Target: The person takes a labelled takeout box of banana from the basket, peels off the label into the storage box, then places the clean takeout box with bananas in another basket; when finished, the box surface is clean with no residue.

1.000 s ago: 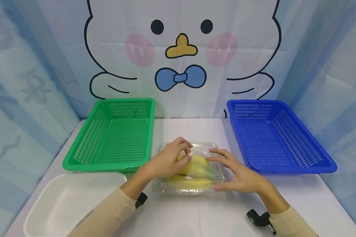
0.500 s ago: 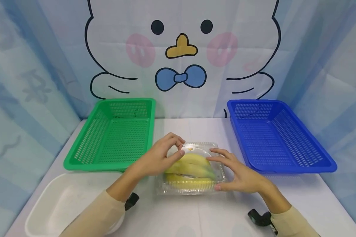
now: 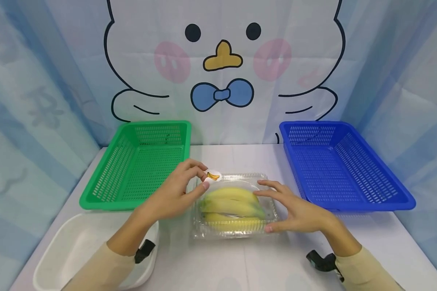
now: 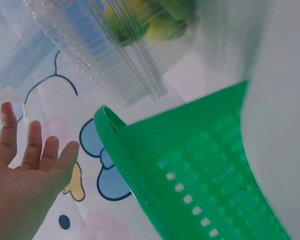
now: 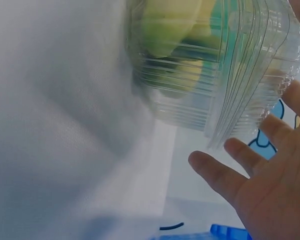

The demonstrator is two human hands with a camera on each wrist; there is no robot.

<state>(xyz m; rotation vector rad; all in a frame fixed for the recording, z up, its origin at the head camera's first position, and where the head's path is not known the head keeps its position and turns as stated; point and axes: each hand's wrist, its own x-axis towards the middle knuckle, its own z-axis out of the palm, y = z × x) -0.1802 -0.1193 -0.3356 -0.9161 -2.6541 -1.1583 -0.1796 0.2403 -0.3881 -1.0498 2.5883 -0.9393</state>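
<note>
A clear plastic clamshell box (image 3: 200, 232) with yellow-green bananas (image 3: 234, 206) inside stands on the white table, its lid down. Over its far left corner, my left hand (image 3: 176, 192) pinches a round white sticker (image 3: 213, 176) with a banana picture between thumb and forefinger. The same sticker (image 4: 11, 95) shows pale at the fingertips in the left wrist view. My right hand (image 3: 298, 212) rests at the box's right side, fingers spread and loosely bent, thumb by the near right corner. From the right wrist, the fingers lie along the box's ridged edge.
A green basket (image 3: 134, 208) stands at the back left and a blue basket (image 3: 353, 207) at the back right. A white tub (image 3: 45, 258) sits front left, under my left forearm. A printed curtain (image 3: 222, 125) hangs behind the table.
My left hand has moved left and slightly away from me with the sticker, from above the lid's middle toward its far left corner. My right hand and the box stay nearly still.
</note>
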